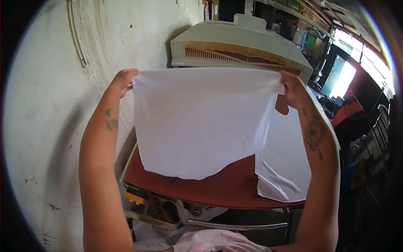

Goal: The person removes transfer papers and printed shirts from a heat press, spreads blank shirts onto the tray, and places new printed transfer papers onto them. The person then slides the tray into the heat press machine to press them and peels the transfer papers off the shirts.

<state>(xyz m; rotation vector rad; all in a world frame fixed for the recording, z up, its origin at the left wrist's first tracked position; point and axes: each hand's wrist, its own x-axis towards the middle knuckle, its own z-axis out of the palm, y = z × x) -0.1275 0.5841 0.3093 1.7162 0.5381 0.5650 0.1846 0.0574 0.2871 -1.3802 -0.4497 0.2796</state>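
White fabric panel (pixel 201 122) hung at mid-frame, drawn out by its top edge over a red-topped table (pixel 226 180). Entries ran left to right.

Far left: a stained, pale wall (pixel 42 105) filled that side of the frame.

Upper left of centre: left hand (pixel 123 82) had its fingers pinched on the panel's top left corner. Lower left: an orange box (pixel 135 198) sat beneath the table edge.

Centre: top edge of the panel ran nearly straight; lower edge sagged unevenly and rose toward the right. Contact between that edge and the table could not be told. Upper centre, behind: a louvred machine housing (pixel 247 35), browned around its vents.

Right of centre: a second white fabric piece (pixel 281 168) lay on the table, rippled near its lower end.

Upper right of centre: right hand (pixel 292 86) had its fingers closed on the panel's top right corner. Far upper right: a bright doorway (pixel 342 80).

Handling, judged: light, soft, limp, probably a little stretchy; not fragile, though apt to crease. Best hold appeared to be both top corners under gentle, even tension; a single mid-edge grip would likely have let the sides fold inward.
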